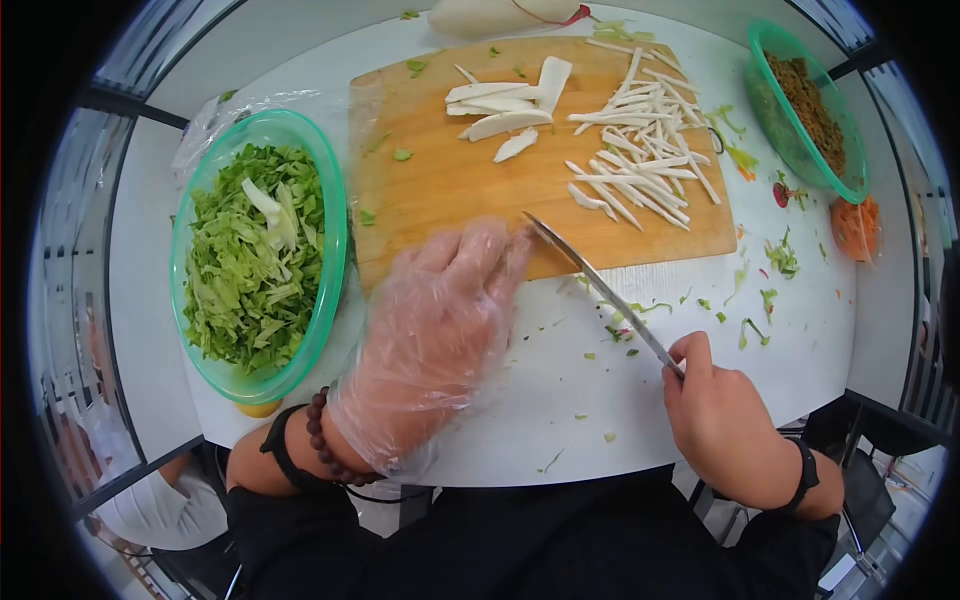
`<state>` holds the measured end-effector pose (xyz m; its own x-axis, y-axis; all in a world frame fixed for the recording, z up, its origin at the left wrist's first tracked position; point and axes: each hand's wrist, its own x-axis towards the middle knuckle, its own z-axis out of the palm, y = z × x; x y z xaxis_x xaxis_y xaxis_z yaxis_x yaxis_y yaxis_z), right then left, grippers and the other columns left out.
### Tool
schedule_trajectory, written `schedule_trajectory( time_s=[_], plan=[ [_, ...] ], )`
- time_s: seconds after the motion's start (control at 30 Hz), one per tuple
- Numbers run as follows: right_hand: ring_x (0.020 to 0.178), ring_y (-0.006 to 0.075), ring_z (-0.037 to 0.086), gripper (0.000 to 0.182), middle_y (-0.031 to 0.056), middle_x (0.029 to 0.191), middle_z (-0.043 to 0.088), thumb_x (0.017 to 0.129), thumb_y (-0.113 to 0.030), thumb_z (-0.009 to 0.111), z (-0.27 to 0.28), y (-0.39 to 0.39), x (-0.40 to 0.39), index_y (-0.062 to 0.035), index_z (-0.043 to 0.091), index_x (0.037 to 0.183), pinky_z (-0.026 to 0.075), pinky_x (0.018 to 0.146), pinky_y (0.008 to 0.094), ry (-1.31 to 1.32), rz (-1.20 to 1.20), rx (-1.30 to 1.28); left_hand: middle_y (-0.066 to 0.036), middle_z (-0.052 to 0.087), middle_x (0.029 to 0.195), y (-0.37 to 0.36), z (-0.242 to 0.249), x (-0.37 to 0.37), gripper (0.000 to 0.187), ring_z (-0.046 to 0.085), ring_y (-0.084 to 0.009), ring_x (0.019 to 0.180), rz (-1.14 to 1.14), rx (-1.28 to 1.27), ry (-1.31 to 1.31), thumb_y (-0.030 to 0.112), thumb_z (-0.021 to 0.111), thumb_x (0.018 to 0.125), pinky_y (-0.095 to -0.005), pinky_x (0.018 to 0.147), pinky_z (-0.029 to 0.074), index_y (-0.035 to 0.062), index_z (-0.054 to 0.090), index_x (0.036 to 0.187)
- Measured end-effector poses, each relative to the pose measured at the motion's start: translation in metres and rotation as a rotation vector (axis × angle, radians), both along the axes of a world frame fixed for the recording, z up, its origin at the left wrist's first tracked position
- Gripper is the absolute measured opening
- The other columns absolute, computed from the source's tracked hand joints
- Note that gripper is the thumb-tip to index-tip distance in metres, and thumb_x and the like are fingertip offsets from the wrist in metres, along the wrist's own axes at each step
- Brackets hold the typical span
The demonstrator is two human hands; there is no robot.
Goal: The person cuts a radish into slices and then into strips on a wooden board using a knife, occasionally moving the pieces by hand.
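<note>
My right hand [725,420] is wrapped round the handle of a knife [605,290]. The narrow blade slants up and left, its tip over the front of the wooden cutting board [420,190]. My left hand [430,320], in a clear plastic glove, rests at the board's front edge with fingers bent together beside the tip. Whatever those fingers hold, if anything, is hidden. Farther back on the board lie white slices [505,105], flat and loosely stacked. A heap of thin white strips [645,150] covers the board's right side.
A green bowl [335,260] of shredded leafy greens [250,270] stands at left. Back right, another green bowl [850,185] holds brown crumbly food, beside a bag of orange shreds [855,230]. Green scraps [785,255] litter the white table [560,420]. A large white vegetable [470,17] lies behind the board.
</note>
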<state>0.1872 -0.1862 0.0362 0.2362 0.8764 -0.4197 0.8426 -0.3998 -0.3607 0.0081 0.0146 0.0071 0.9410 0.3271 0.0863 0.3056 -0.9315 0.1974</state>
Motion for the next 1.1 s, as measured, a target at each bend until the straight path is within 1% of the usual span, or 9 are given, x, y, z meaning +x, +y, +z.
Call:
schedule_trajectory(
  time_s=[0.13,0.2,0.33,0.47,0.7,0.77,0.87,1.03,1.1],
  plan=[
    [0.053,0.0383,0.061,0.027,0.0234,0.083,0.063,0.098,-0.006,0.057,-0.003,-0.006,-0.003,0.0077,0.045,0.117,0.051,0.049,0.0454,0.027,0.050,0.052,-0.017,0.056,0.119,0.000,-0.002,0.000,0.065,0.056,-0.0329,0.110,0.001,0.018,0.006,0.008,0.074,0.074,-0.0406,0.097,0.049,-0.0027,0.057,0.135],
    [0.054,0.0378,0.060,0.032,0.0234,0.088,0.061,0.097,-0.005,0.057,-0.003,-0.007,-0.003,0.0091,0.044,0.122,0.051,0.050,0.0442,0.013,0.101,0.055,-0.006,0.055,0.103,0.003,-0.011,0.002,0.046,0.057,-0.0218,0.091,-0.009,0.131,-0.127,0.010,0.066,0.078,-0.0348,0.074,0.049,0.0007,0.067,0.124],
    [0.053,0.0383,0.060,0.029,0.0207,0.080,0.062,0.099,-0.006,0.056,0.011,-0.005,0.004,0.0059,0.043,0.122,0.049,0.050,0.0459,-0.042,0.094,-0.027,-0.007,0.055,0.103,0.003,-0.010,0.001,0.048,0.057,-0.0226,0.091,-0.004,0.133,-0.104,0.011,0.065,0.078,-0.0356,0.074,0.048,0.0007,0.066,0.125],
    [0.051,0.0374,0.059,0.026,0.0169,0.069,0.061,0.100,-0.007,0.056,0.018,-0.005,0.006,0.0025,0.043,0.120,0.046,0.048,0.0467,-0.021,0.080,-0.059,-0.007,0.056,0.107,0.005,-0.011,-0.002,0.050,0.057,-0.0229,0.097,-0.009,0.120,-0.091,0.012,0.062,0.080,-0.0361,0.079,0.048,0.0020,0.064,0.129],
    [0.045,0.0326,0.056,0.023,0.0108,0.055,0.054,0.098,-0.004,0.059,0.016,-0.003,0.008,0.0012,0.045,0.115,0.042,0.044,0.0442,-0.070,0.119,0.095,-0.007,0.056,0.110,0.003,-0.010,-0.002,0.048,0.057,-0.0225,0.100,0.011,0.111,-0.082,0.014,0.061,0.082,-0.0362,0.081,0.048,0.0028,0.064,0.129],
    [0.045,0.0326,0.056,0.023,0.0111,0.055,0.054,0.098,-0.004,0.059,0.015,-0.001,0.010,0.0011,0.045,0.115,0.042,0.044,0.0439,-0.062,0.118,0.094,-0.008,0.057,0.111,0.003,-0.010,-0.001,0.048,0.057,-0.0226,0.101,0.011,0.144,-0.075,0.014,0.061,0.082,-0.0363,0.081,0.048,0.0030,0.063,0.129],
    [0.045,0.0330,0.056,0.022,0.0117,0.056,0.055,0.098,-0.004,0.059,0.012,0.000,0.010,0.0010,0.045,0.115,0.042,0.044,0.0441,-0.054,0.101,0.082,-0.014,0.056,0.112,0.003,-0.009,-0.002,0.056,0.057,-0.0298,0.103,0.005,0.086,-0.071,0.006,0.071,0.074,-0.0393,0.091,0.051,0.0005,0.062,0.129],
    [0.046,0.0343,0.057,0.022,0.0119,0.056,0.056,0.099,-0.004,0.058,0.010,-0.001,0.012,0.0007,0.045,0.116,0.043,0.045,0.0448,-0.059,0.094,0.064,-0.014,0.056,0.112,0.002,-0.010,-0.002,0.055,0.057,-0.0296,0.103,0.007,0.092,-0.085,0.006,0.071,0.074,-0.0389,0.092,0.050,-0.0011,0.062,0.128],
    [0.049,0.0351,0.058,0.022,0.0137,0.059,0.058,0.099,-0.006,0.057,0.014,0.001,0.010,0.0006,0.045,0.116,0.044,0.047,0.0454,-0.056,0.078,0.016,-0.014,0.056,0.113,0.003,-0.011,-0.001,0.055,0.057,-0.0296,0.103,0.006,0.092,-0.083,0.006,0.071,0.074,-0.0388,0.092,0.050,-0.0014,0.062,0.128]
  ],
)
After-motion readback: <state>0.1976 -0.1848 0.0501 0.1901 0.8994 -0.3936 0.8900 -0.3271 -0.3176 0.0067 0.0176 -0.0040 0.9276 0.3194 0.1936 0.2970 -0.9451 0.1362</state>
